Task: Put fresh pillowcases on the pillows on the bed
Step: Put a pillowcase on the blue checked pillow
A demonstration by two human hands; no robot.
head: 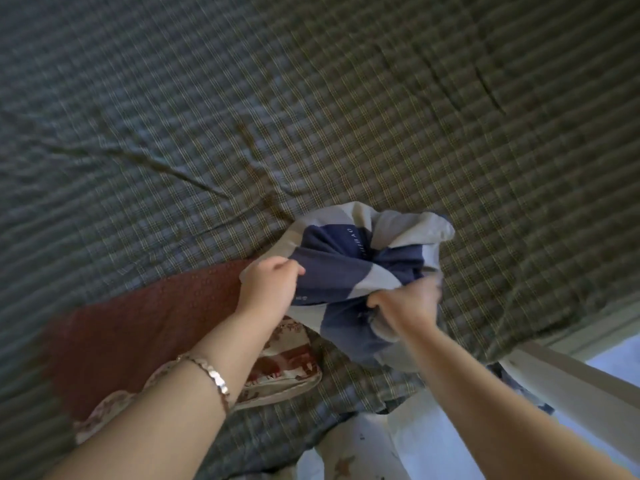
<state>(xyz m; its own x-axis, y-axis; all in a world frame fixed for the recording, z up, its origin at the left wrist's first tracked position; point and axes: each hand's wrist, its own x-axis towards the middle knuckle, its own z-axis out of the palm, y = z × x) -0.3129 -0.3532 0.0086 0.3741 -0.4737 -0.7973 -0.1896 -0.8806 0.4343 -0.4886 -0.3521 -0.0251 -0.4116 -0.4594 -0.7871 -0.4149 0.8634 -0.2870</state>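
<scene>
Gripping the bunched navy-and-grey pillowcase (346, 258) in both fists, my left hand (268, 289) and right hand (405, 303) hold it over the plaid bedspread (346, 116), beside a red pillow (145, 317).

Bed (381, 81) covered in a wrinkled green checked sheet (173, 133); on it, near the front edge, a red pillow (145, 323) with floral trim.

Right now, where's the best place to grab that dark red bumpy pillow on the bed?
Take the dark red bumpy pillow by its cream flowery end, coming from the near bed edge. It lies flat on the green checked sheet, and that end sticks out uncovered nearest you, so a grip there is probably easiest.
</scene>
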